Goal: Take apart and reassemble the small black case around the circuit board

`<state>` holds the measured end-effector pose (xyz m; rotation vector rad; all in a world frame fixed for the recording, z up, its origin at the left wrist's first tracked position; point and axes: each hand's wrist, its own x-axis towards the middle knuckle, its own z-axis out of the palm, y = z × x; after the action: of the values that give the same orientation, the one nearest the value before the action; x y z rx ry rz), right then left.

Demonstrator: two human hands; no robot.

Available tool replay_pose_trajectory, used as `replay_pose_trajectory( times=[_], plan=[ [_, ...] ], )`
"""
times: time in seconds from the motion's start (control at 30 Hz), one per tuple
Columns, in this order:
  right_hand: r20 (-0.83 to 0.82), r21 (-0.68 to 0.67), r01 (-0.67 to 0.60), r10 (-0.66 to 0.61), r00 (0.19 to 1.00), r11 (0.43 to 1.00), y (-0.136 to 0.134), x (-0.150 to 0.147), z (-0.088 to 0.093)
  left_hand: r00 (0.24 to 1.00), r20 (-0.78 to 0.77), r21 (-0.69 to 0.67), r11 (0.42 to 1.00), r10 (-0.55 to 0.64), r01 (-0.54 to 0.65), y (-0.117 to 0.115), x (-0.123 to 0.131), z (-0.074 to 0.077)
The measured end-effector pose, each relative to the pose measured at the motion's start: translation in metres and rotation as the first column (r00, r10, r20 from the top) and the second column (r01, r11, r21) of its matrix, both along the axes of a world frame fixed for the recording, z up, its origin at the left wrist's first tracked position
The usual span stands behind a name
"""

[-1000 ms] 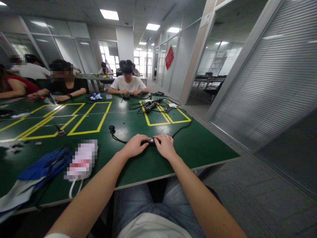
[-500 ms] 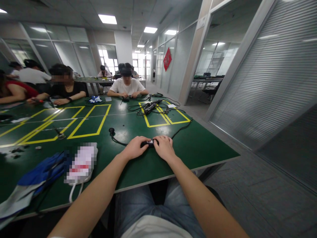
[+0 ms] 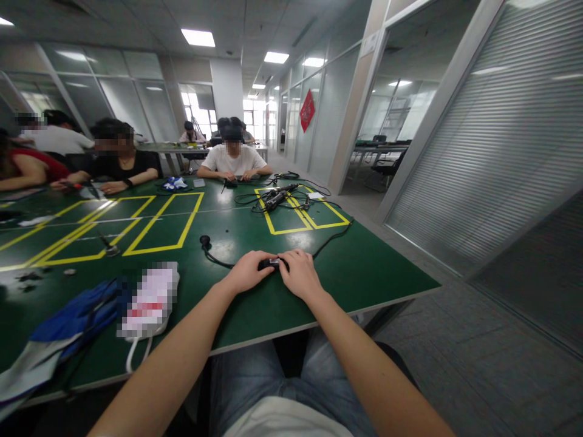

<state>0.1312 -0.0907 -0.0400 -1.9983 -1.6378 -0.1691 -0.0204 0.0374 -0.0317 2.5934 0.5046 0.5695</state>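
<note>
A small black device with a pale label lies low over the green table between my hands. My left hand is closed on its left end, thumb along the near side. Around its right end my right hand is closed too, the thumb close to the label. A black cable runs left from the device to a round black plug on the table. Another black cable leads from behind my right hand toward the back right.
Tangled black cables and tools lie within yellow tape at the back. Blue-and-grey gloves and a white pouch with a strap are at left. People sit across the green table; its right edge slopes beside me.
My right hand has shifted slightly left along the device, its thumb nearer the label. My left hand has hardly moved.
</note>
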Motion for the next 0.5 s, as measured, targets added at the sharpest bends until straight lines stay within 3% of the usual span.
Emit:
replay_pose_trajectory(
  times=[0.5],
  plan=[
    [0.023, -0.01, 0.021, -0.021, 1.0, 1.0, 0.0016, 0.0007, -0.0032, 1.0, -0.011, -0.004, 1.0, 0.009, -0.009, -0.0014, 0.0006, 0.0011]
  ],
)
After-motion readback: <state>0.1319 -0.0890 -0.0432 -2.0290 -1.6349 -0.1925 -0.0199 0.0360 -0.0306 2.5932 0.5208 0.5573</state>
